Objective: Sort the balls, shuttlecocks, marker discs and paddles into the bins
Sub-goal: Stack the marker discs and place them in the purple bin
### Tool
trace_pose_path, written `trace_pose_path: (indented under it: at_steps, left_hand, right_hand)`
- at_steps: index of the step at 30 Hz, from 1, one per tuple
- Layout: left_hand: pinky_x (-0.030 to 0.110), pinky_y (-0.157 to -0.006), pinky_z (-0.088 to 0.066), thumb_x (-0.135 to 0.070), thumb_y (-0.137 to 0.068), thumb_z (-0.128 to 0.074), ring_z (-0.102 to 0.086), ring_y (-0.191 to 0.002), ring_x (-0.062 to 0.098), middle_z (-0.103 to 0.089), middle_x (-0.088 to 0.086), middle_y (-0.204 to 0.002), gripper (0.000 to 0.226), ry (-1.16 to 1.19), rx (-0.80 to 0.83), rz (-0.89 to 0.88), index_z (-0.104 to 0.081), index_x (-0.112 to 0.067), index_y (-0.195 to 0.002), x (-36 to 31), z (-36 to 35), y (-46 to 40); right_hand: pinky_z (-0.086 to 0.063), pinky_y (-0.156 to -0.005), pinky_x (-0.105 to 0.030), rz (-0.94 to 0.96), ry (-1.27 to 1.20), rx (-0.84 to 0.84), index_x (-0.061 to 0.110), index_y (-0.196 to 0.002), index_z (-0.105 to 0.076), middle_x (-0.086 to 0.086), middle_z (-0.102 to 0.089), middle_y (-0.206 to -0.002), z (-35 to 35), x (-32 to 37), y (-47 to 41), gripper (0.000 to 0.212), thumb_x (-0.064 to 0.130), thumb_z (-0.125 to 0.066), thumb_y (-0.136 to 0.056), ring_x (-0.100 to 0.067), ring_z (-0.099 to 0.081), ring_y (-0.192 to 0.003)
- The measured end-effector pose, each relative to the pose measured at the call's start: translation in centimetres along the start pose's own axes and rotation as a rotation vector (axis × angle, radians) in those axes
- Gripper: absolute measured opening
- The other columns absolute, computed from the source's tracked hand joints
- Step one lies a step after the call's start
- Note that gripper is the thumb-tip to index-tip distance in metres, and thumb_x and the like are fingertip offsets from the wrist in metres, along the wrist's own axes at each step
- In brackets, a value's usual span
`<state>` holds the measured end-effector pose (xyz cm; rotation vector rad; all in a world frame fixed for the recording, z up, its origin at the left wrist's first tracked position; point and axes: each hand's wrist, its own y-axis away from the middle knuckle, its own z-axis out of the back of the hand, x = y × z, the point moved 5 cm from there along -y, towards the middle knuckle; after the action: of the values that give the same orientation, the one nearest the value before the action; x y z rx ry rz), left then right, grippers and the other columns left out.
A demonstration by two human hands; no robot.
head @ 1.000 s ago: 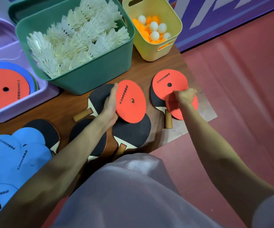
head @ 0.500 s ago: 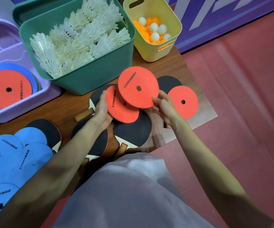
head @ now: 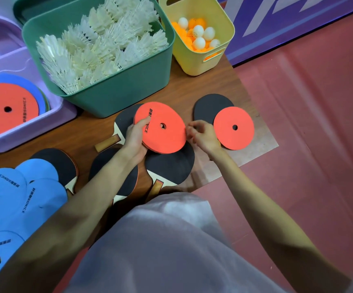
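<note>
My left hand (head: 136,137) holds a small stack of red marker discs (head: 167,134) by its left edge, thumb on top, above several black paddles (head: 170,166). My right hand (head: 203,135) hovers just right of the stack with fingers loosely curled and nothing in them. A third red disc (head: 233,127) lies on another black paddle (head: 208,106) to the right. Blue discs (head: 12,199) lie spread at the lower left. The purple bin (head: 44,121) holds red and blue discs.
A green bin (head: 129,85) full of white shuttlecocks stands behind the paddles. A yellow bin (head: 194,60) with orange and white balls is at the back right. The wooden board (head: 213,81) ends at the right, with red floor (head: 308,144) beyond.
My right hand laid its red disc onto the one in my left hand and let go. The stack now sits squared under my left thumb.
</note>
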<state>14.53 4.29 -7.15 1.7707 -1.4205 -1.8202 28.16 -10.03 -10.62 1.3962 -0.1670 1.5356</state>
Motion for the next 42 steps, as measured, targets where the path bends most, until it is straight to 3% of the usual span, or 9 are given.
trace_pose_path:
  at_steps: [4, 8, 11, 19, 24, 29, 33, 39, 42]
  left_hand:
    - [0.035, -0.077, -0.056, -0.021, -0.094, -0.058, -0.067, -0.101, 0.024, -0.070, 0.011, -0.114, 0.035, -0.027, 0.002, -0.002, -0.059, -0.010, -0.128, 0.3, -0.4, -0.4]
    - [0.038, -0.081, -0.056, -0.020, -0.093, -0.059, -0.068, -0.100, 0.025, -0.070, 0.012, -0.112, 0.034, -0.059, -0.001, 0.013, -0.061, -0.009, -0.126, 0.6, -0.9, -0.5]
    - [0.042, -0.088, -0.054, -0.020, -0.093, -0.058, -0.067, -0.101, 0.027, -0.070, 0.013, -0.111, 0.033, -0.082, 0.005, 0.019, -0.061, -0.009, -0.125, 0.8, -1.3, -0.4]
    - [0.042, -0.090, -0.054, -0.022, -0.093, -0.060, -0.067, -0.102, 0.026, -0.070, 0.012, -0.113, 0.036, -0.105, 0.033, 0.021, -0.060, -0.010, -0.127, 0.3, -2.4, -0.1]
    - [0.041, -0.089, -0.054, -0.022, -0.094, -0.059, -0.066, -0.102, 0.025, -0.070, 0.011, -0.113, 0.035, -0.125, 0.066, 0.004, -0.060, -0.010, -0.126, 0.1, -2.9, 0.3]
    - [0.040, -0.089, -0.054, -0.022, -0.093, -0.060, -0.066, -0.105, 0.026, -0.069, 0.011, -0.115, 0.037, -0.119, 0.061, -0.014, -0.059, -0.010, -0.128, -0.3, -1.8, 0.5]
    - [0.038, -0.084, -0.055, -0.024, -0.092, -0.060, -0.067, -0.103, 0.024, -0.070, 0.010, -0.113, 0.036, -0.066, 0.023, -0.036, -0.061, -0.012, -0.127, -0.6, 0.7, 0.8]
    - [0.042, -0.096, -0.051, -0.027, -0.093, -0.059, -0.065, -0.106, 0.024, -0.069, 0.010, -0.116, 0.035, -0.008, -0.092, -0.157, -0.061, -0.010, -0.124, -3.0, 7.2, 1.4]
    - [0.039, -0.095, -0.051, -0.025, -0.094, -0.058, -0.066, -0.096, 0.019, -0.069, 0.007, -0.109, 0.030, 0.028, -0.179, -0.234, -0.062, -0.011, -0.120, -4.6, 10.5, 2.2]
  right_hand:
    - [-0.044, -0.086, -0.033, -0.143, 0.012, -0.407, 0.002, -0.116, -0.051, -0.016, -0.060, -0.110, 4.3, -3.7, -0.3, 0.032, 0.007, -0.058, -0.085, -0.027, -0.056, -0.099]
    - [-0.033, -0.103, -0.038, -0.235, 0.221, -0.538, 0.003, -0.134, -0.036, -0.023, -0.040, -0.131, 8.4, -5.8, -0.9, 0.060, 0.010, -0.062, -0.080, -0.036, -0.035, -0.124]
    - [-0.027, -0.110, -0.044, -0.196, 0.435, -0.501, 0.010, -0.144, -0.026, -0.023, -0.026, -0.144, 10.9, -6.1, -2.7, 0.071, 0.013, -0.057, -0.081, -0.043, -0.029, -0.129]
    - [-0.004, -0.117, -0.051, -0.136, 0.909, -0.014, 0.026, -0.153, -0.001, -0.001, -0.001, -0.161, 11.4, -3.2, -6.8, 0.102, 0.021, -0.069, -0.076, -0.035, 0.001, -0.147]
    - [-0.003, -0.115, -0.055, -0.092, 1.195, 0.033, 0.016, -0.150, -0.014, -0.017, -0.027, -0.147, 10.2, -2.2, -7.0, 0.093, 0.028, -0.069, -0.076, -0.038, -0.023, -0.139]
    - [-0.025, -0.107, -0.050, 0.158, 1.352, -0.216, -0.001, -0.121, -0.047, -0.026, -0.043, -0.119, 9.4, 1.3, -5.2, 0.042, -0.003, -0.049, -0.079, -0.041, -0.041, -0.114]
    - [-0.033, -0.094, -0.044, 0.383, 1.428, -0.143, 0.002, -0.107, -0.061, -0.021, -0.050, -0.114, 6.7, 4.8, -3.0, 0.031, -0.005, -0.046, -0.081, -0.037, -0.044, -0.109]
    - [-0.039, -0.083, -0.039, 0.621, 1.470, 0.055, 0.014, -0.114, -0.060, -0.014, -0.054, -0.115, 0.9, 11.9, 1.2, 0.027, 0.012, -0.051, -0.089, -0.035, -0.050, -0.111]
    - [-0.038, -0.069, -0.038, 0.684, 1.258, 0.125, 0.011, -0.115, -0.050, -0.016, -0.058, -0.106, -1.0, 15.4, 3.1, 0.026, 0.011, -0.048, -0.088, -0.037, -0.056, -0.099]
